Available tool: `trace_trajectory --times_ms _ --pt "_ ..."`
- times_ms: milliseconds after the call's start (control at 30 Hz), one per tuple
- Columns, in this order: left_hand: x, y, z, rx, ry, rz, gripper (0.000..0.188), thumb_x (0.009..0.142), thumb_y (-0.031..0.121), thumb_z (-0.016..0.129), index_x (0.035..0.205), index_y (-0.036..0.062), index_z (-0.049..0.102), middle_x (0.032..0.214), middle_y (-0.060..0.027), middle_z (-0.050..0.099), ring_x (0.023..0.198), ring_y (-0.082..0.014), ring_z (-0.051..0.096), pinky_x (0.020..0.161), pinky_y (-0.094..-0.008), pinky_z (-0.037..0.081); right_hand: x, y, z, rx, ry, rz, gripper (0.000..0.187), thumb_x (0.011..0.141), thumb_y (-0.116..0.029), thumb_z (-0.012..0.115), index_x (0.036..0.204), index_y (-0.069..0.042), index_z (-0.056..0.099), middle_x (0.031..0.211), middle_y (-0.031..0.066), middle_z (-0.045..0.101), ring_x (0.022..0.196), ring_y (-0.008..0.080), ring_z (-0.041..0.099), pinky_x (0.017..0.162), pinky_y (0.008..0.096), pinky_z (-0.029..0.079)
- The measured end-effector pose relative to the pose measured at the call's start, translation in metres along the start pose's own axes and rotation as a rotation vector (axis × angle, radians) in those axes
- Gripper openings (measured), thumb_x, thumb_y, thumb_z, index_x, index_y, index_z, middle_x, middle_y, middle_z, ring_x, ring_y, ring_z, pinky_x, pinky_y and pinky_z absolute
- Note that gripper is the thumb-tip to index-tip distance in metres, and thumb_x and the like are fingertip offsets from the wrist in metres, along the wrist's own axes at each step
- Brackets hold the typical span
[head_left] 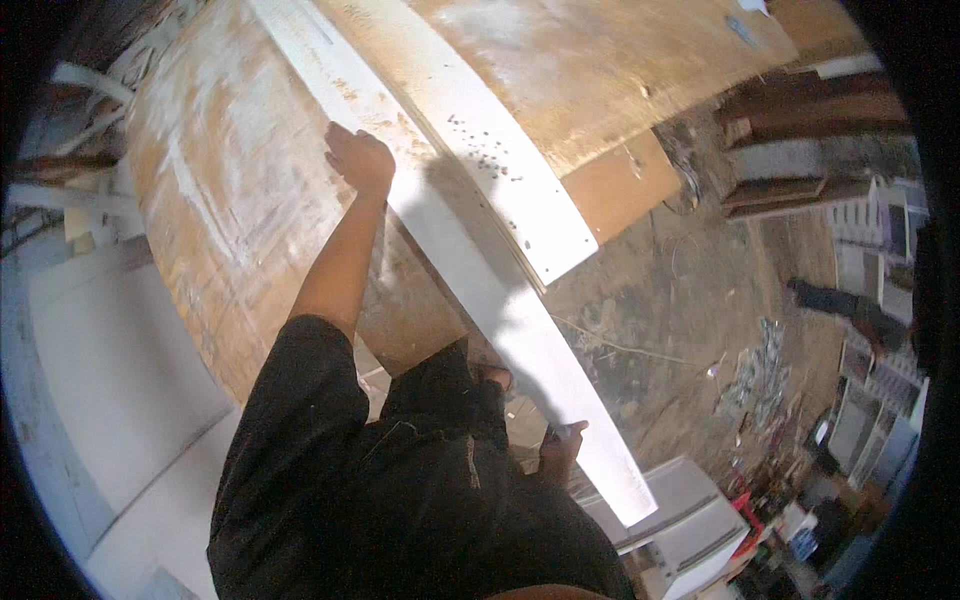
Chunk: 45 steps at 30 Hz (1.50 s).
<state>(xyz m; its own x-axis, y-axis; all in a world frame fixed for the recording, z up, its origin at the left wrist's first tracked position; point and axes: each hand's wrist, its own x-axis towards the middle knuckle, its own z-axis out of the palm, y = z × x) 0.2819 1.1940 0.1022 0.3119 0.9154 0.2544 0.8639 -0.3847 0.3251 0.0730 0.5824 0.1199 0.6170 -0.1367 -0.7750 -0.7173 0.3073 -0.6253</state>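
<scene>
A long white board [480,270] slants from the far left, across a worn table, toward the near right. My left hand [360,160] is closed on its left edge near the middle. Closer to me, my right hand [563,450] grips the same edge near the board's end, its thumb over the top; the other fingers are mostly hidden. Beside it on the table lies a second white board [510,190] with several small dark bits scattered on it. The held board's near end sticks out past the table.
The stained wooden table [200,150] spreads under the boards. A white cabinet-like piece [690,520] stands at the near right, with mixed clutter behind it. Crumpled material [760,370] lies on the dirty floor. White panels [130,370] lean at the left. Another person [850,305] is at the far right.
</scene>
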Motion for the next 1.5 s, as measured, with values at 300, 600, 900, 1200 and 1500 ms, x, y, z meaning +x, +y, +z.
trace_trajectory --times_ms 300,600,900,1200,1500 --pt "-0.053 -0.043 0.047 0.001 0.140 0.176 0.066 0.097 0.038 0.043 0.133 -0.0170 0.040 0.127 -0.0333 0.053 0.117 -0.0431 0.054 0.097 -0.0508 0.046 0.025 0.013 0.040 -0.482 0.745 0.089 0.091 0.084 -0.071 0.053 0.123 0.011 0.056 0.123 0.0295 0.060 0.121 0.0385 0.054 0.107 0.0409 0.037" --pt "-0.116 -0.020 0.016 0.235 0.220 0.106 0.044 0.096 0.035 0.044 0.111 -0.0062 0.052 0.113 -0.0224 0.059 0.100 -0.0334 0.063 0.084 -0.0456 0.051 0.004 0.003 0.032 -0.294 0.743 0.402 0.093 0.084 -0.066 0.060 0.129 0.015 0.050 0.138 0.0339 0.046 0.131 0.0419 0.045 0.108 0.0444 0.036" --pt "-0.124 -0.030 0.028 0.090 0.233 0.110 0.057 0.095 0.031 0.048 0.133 -0.0121 0.044 0.123 -0.0283 0.055 0.100 -0.0361 0.065 0.081 -0.0444 0.054 0.019 -0.049 -0.305 -0.511 1.649 -0.199 0.133 0.062 -0.052 0.088 0.147 0.010 0.007 0.150 0.0310 0.021 0.139 0.0411 0.029 0.116 0.0483 0.023" --pt "-0.080 -0.080 0.051 0.720 -0.241 0.203 0.044 0.096 0.028 0.049 0.125 -0.0027 0.059 0.133 -0.0241 0.055 0.128 -0.0355 0.047 0.107 -0.0518 0.034 -0.005 -0.130 -0.366 -0.738 0.545 0.167 0.059 0.097 -0.055 0.050 0.113 0.000 0.067 0.098 0.0155 0.068 0.094 0.0200 0.064 0.078 0.0354 0.050" --pt "-0.111 -0.006 -0.028 -0.214 0.087 -0.011 0.059 0.092 0.013 0.050 0.139 -0.0155 0.031 0.143 -0.0322 0.038 0.136 -0.0416 0.034 0.115 -0.0510 0.021 -0.053 -0.118 -0.327 -0.342 0.365 -0.076 0.062 0.092 -0.057 0.058 0.111 0.002 0.066 0.097 0.0101 0.067 0.086 0.0163 0.062 0.069 0.0332 0.048"
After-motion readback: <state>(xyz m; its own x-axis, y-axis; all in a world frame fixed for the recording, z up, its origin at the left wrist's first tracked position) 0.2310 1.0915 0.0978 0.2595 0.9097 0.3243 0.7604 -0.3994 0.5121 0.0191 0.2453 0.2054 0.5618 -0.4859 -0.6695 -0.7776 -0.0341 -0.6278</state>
